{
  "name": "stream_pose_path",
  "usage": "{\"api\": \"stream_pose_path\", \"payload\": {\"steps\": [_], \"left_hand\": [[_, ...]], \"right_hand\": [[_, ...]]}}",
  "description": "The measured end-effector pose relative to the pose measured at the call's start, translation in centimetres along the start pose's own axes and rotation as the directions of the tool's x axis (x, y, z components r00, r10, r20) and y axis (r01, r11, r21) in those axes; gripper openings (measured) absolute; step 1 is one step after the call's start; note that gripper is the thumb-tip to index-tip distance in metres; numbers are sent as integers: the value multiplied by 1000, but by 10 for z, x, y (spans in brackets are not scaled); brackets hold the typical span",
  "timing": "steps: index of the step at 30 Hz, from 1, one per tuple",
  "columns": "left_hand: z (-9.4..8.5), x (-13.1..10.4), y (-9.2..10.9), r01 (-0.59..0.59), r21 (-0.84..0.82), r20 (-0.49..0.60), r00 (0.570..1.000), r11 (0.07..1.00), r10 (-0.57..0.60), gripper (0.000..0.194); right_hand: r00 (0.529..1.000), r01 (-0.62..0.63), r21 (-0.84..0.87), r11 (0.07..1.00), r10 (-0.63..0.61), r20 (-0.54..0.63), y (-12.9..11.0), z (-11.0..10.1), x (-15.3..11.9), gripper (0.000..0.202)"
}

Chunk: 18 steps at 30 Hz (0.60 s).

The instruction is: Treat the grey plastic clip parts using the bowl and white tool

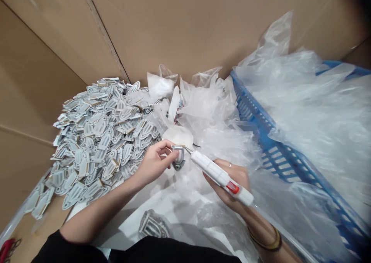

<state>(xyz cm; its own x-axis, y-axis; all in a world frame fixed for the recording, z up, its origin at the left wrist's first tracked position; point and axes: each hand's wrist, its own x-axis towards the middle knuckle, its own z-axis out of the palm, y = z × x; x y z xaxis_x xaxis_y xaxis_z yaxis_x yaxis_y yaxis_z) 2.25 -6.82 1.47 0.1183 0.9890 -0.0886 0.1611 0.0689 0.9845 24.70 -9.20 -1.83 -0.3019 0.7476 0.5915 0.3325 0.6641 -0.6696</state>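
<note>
My left hand (158,160) pinches a small grey-and-white flat piece (177,158) between thumb and fingers. It looks like the pieces in the large pile (101,135) to its left. In my right hand (234,178) is a white handheld tool (213,170) with a thin metal tip and a red part on its body. The tip points left and meets or nearly meets the piece's top edge; I cannot tell whether they touch. Behind the piece lies a round white disc (179,135), partly covered.
A blue plastic basket (278,160) full of clear plastic bags (324,112) stands at the right. More bags (205,104) heap up in the middle. A wrapped bundle (154,224) lies near my body. Cardboard walls (185,27) close off the back and left. Red-handled scissors (7,249) show at lower left.
</note>
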Motion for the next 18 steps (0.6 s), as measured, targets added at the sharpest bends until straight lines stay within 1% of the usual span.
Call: {"api": "stream_pose_path", "payload": {"steps": [3, 7, 12, 18], "left_hand": [[1, -2, 3, 31, -42, -6, 1000, 999, -31, 32], [2, -5, 10, 42, -70, -1, 999, 997, -43, 32], [3, -9, 15, 42, -81, 19, 999, 996, -41, 32], [3, -10, 16, 32, -85, 25, 999, 996, -30, 30]], "right_hand": [[1000, 8, -7, 1000, -8, 30, 0, 1, -1, 29], [997, 25, -31, 999, -23, 68, -2, 1, 1, 27], [997, 28, -54, 998, -24, 76, -2, 0, 1, 28], [996, 16, -90, 996, -8, 90, 1, 0, -4, 33]]}}
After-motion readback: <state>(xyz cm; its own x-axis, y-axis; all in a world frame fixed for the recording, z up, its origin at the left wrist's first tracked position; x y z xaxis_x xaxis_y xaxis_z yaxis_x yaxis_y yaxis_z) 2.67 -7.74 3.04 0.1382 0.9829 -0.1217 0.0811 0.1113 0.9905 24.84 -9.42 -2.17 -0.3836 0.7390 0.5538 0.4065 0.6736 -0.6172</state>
